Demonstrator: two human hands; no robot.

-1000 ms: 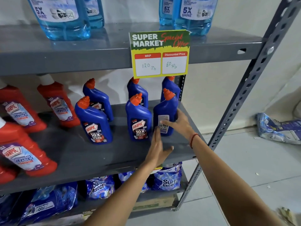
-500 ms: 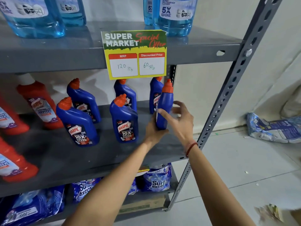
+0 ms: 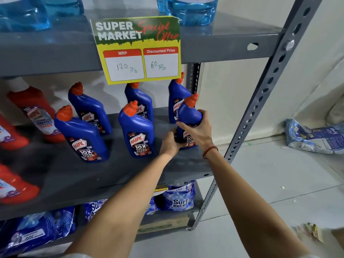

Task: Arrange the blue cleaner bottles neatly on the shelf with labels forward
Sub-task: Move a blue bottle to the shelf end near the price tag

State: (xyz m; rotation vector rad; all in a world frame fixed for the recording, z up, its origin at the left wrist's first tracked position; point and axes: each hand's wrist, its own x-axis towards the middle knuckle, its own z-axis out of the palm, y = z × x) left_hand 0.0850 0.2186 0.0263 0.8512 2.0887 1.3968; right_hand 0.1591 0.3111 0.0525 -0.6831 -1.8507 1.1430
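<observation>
Both hands [image 3: 195,133] gripping blue bottle [image 3: 189,116], upright (label half forward), on shelf [image 3: 130,170]

Bare forearms; a red thread bracelet [image 3: 210,151] circles the right wrist.

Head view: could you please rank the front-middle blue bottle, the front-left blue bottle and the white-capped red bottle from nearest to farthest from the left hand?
1. The front-middle blue bottle, just left of the left hand.
2. The front-left blue bottle, farther left along the front row.
3. The white-capped red bottle, at the shelf's far left, toward the back.
</observation>
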